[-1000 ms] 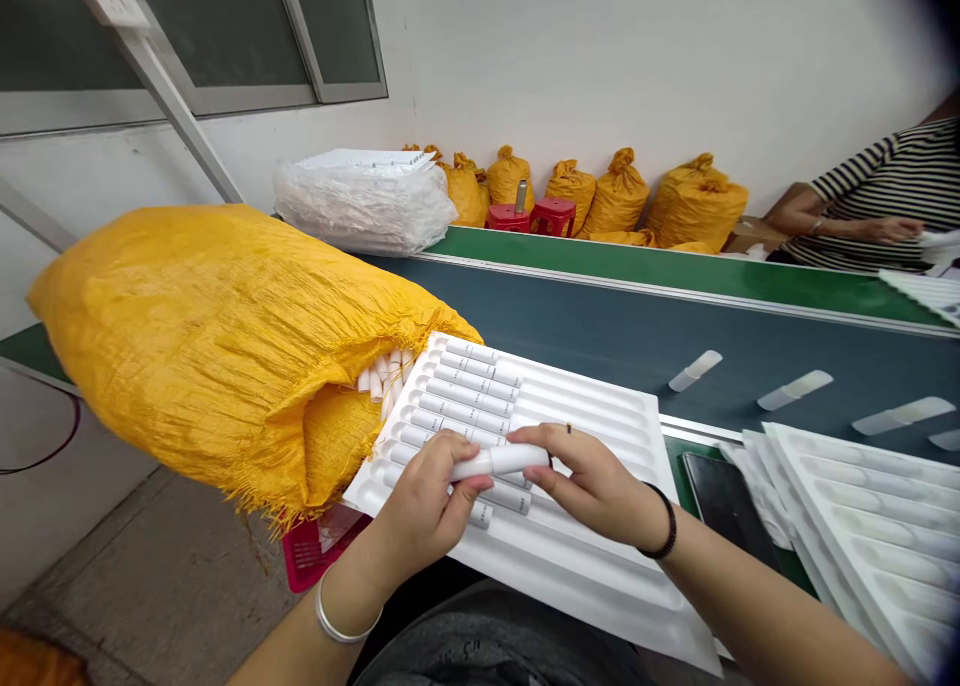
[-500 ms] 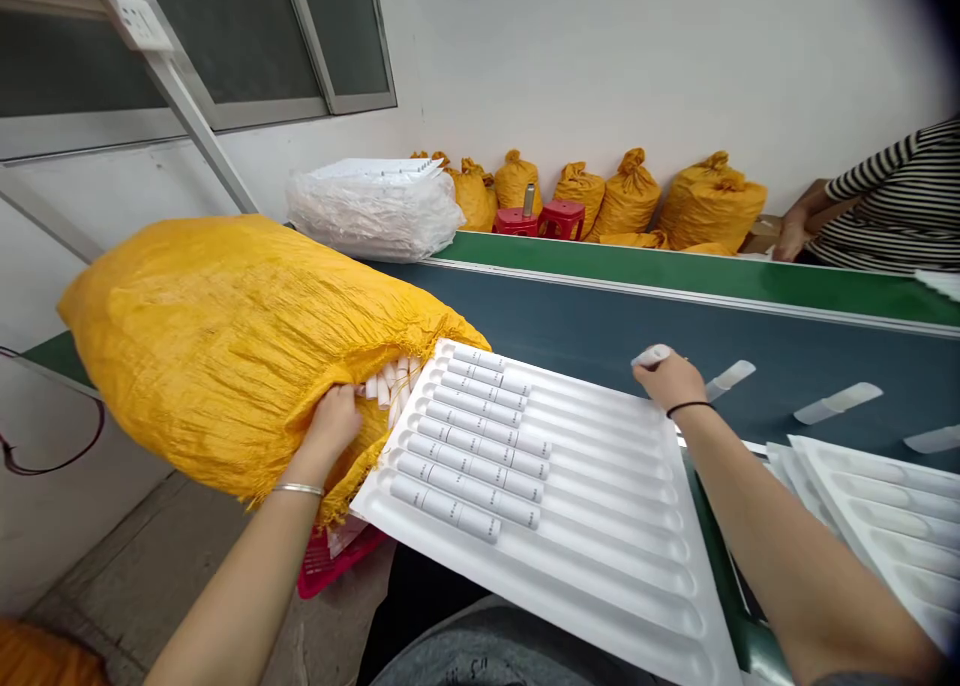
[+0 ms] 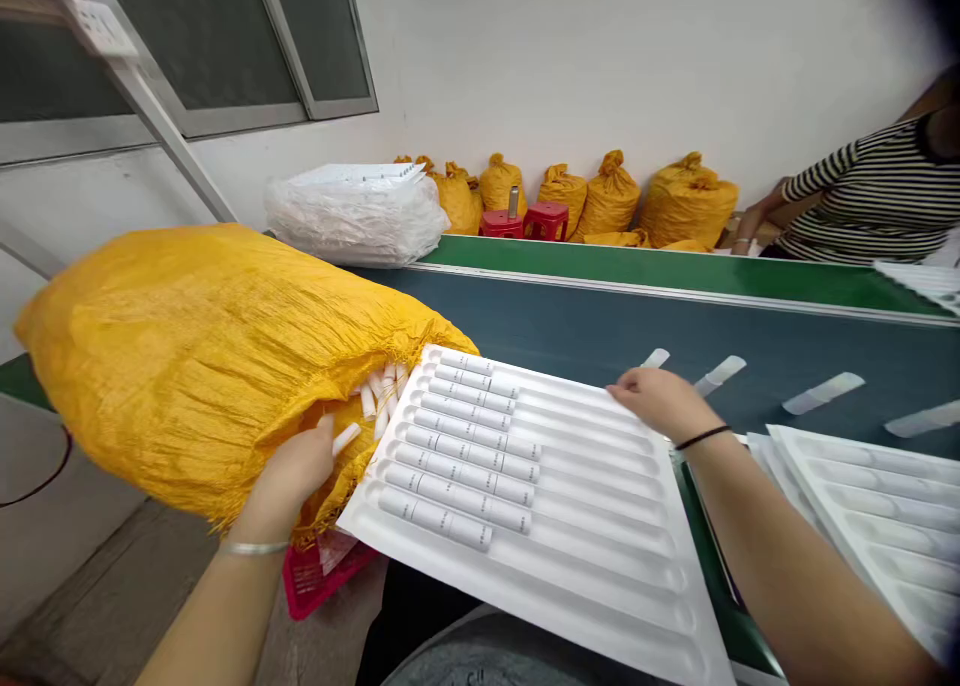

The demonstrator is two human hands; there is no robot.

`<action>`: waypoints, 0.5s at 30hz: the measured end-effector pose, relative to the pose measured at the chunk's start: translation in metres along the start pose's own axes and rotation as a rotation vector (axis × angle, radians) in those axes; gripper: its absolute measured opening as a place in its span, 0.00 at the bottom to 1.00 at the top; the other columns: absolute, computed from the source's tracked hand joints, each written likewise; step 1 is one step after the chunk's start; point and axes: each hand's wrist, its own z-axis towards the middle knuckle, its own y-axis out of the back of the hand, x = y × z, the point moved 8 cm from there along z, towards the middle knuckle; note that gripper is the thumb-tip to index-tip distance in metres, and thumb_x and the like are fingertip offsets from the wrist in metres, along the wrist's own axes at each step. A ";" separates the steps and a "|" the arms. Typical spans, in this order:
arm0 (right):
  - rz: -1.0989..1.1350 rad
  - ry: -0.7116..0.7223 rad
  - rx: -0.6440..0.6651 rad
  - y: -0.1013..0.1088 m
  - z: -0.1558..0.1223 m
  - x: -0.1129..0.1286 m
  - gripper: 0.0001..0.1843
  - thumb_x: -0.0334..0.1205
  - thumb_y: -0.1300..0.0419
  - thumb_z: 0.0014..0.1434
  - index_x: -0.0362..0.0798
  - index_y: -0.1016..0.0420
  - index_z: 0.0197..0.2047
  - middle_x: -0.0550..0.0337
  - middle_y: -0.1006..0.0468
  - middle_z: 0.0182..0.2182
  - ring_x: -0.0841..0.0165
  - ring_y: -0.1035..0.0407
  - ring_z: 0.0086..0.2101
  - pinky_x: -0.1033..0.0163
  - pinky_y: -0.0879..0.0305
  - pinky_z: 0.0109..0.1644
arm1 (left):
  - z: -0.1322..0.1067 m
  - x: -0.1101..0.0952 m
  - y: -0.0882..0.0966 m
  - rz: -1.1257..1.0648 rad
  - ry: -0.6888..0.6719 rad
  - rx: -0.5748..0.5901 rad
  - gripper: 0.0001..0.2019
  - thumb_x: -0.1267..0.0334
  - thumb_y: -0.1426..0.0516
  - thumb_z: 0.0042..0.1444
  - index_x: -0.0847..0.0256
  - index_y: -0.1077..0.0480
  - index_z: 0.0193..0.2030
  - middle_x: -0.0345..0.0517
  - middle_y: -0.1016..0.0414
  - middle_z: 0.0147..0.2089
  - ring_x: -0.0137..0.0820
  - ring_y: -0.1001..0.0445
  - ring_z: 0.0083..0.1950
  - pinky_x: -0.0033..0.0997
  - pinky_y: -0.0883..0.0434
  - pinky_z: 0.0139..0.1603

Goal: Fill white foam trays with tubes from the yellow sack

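Note:
A large yellow woven sack (image 3: 195,356) lies on its side at the left, its mouth full of white tubes (image 3: 379,394). My left hand (image 3: 296,471) is at the sack's mouth, closed on one white tube (image 3: 345,438). A white moulded tray (image 3: 570,526) rests on my lap with several labelled tubes (image 3: 457,456) lying in its left grooves. My right hand (image 3: 656,398) hovers over the tray's far right edge, fingers loosely curled with nothing in them. Just beyond it a white cap (image 3: 655,358) lies on the dark belt (image 3: 600,321).
More white caps (image 3: 823,393) lie along the belt. Stacked empty trays (image 3: 862,506) sit at the right. A bagged pile of white trays (image 3: 356,211), yellow sacks (image 3: 611,196) and red stools (image 3: 525,221) line the far wall. A person in a striped top (image 3: 877,201) works at the far right.
My left hand has drawn back from the sack's mouth with a white tube. My right hand has let go of a cap on the belt and pulled back toward the tray.

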 end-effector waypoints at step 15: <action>0.061 0.472 -0.179 -0.026 -0.014 0.158 0.12 0.30 0.45 0.57 0.37 0.29 0.45 0.43 0.25 0.39 0.59 0.29 0.40 0.58 0.35 0.45 | -0.112 -0.089 0.046 -0.916 -0.638 -0.313 0.13 0.64 0.45 0.61 0.54 0.31 0.53 0.48 0.30 0.53 0.36 0.33 0.57 0.37 0.37 0.60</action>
